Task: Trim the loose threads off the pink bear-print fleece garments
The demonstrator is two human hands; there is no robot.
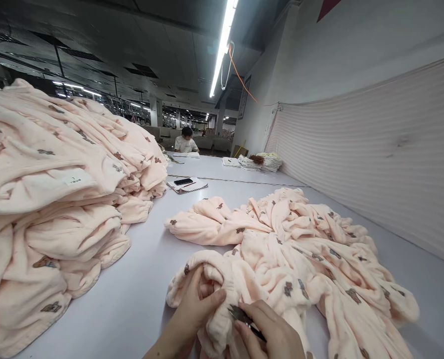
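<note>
A crumpled pale pink fleece garment [300, 249] with small brown bear prints lies on the white table [132, 299] in front of me. My left hand [192, 309] is closed on a gathered edge of this garment, thumb pressed on top. My right hand [270, 331] is closed on small dark thread snips [240, 315], whose tips touch the fabric right beside my left thumb.
A tall stack of folded pink fleece garments [57, 189] fills the left side. A phone on papers [186, 183] lies farther back. Piles of papers [261, 162] sit by the striped wall covering [374, 159]. A person [186, 142] sits at the far end.
</note>
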